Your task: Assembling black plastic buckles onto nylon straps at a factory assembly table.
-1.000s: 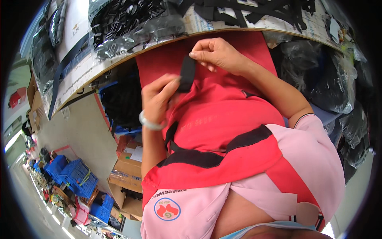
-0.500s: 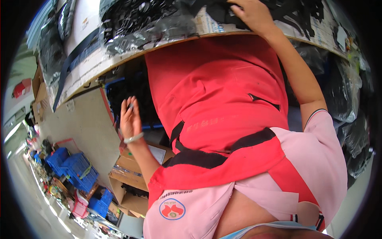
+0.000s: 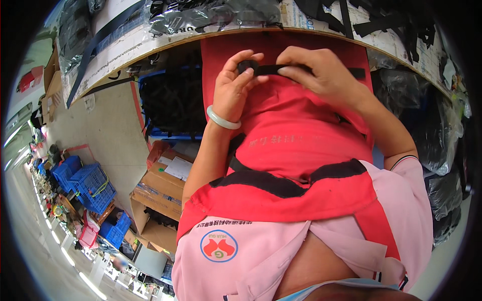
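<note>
Along the top, loose flat black fabric straps (image 3: 382, 24) lie on a pale, wooden-edged worktable (image 3: 116, 57). Over the person's red cloth apron (image 3: 286, 113), the left hand (image 3: 232, 88) pinches a small, dark, rounded piece (image 3: 245, 65) between thumb and fingers, while the right hand (image 3: 324, 74) clamps thumb and fingers on a narrow black strap (image 3: 269, 69) stretching between the 2 hands.

We wear a pink short-sleeved fabric shirt (image 3: 401, 200), its visible sleeve edged with thin dark and white trim (image 3: 404, 158). Over it hangs a bright red cloth apron (image 3: 281, 118) bearing faded pale lettering, a wavy black fabric band (image 3: 261, 185) and a wide red strap (image 3: 372, 228). Our shirt carries a round blue-ringed emblem (image 3: 219, 246) with red flame-like shapes. A smooth, pale, rounded bangle (image 3: 223, 119) circles the wrist of our left hand (image 3: 232, 90).
</note>
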Available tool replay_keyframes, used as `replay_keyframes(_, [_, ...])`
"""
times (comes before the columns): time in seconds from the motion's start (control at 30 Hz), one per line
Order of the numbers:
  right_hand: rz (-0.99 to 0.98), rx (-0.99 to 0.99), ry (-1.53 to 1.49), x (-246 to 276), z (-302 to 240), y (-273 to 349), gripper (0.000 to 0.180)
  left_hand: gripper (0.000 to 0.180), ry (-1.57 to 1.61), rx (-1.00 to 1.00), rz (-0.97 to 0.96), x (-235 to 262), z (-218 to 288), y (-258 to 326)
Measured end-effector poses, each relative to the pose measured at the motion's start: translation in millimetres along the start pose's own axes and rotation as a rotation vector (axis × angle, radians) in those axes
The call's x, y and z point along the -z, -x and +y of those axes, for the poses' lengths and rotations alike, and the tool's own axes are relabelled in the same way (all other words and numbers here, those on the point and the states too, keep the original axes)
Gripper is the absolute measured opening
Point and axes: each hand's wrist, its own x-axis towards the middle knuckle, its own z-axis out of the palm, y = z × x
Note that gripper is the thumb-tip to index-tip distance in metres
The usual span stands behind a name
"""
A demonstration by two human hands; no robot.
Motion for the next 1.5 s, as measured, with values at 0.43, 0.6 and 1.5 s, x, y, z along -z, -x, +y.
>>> replay_keyframes(0.43, [-0.043,-0.226,-0.411,-20.8,24.5,-6.0,0.015,0.029,-0.011,0.018,0.018,-3.4,-12.8,9.9])
replay_keyframes(0.6, [-0.032,-0.238,-0.446,-22.4,37.5,-3.9,0.016,0.025,-0.084,-0.032,0.053,-7.5,-10.5,11.7])
replay_keyframes(1.5, [-0.045,-0.474,-0.554,-24.3,24.6,-7.0,0.018,0.010,-0.110,-0.324,0.256,-5.7,-17.3,-4.0])
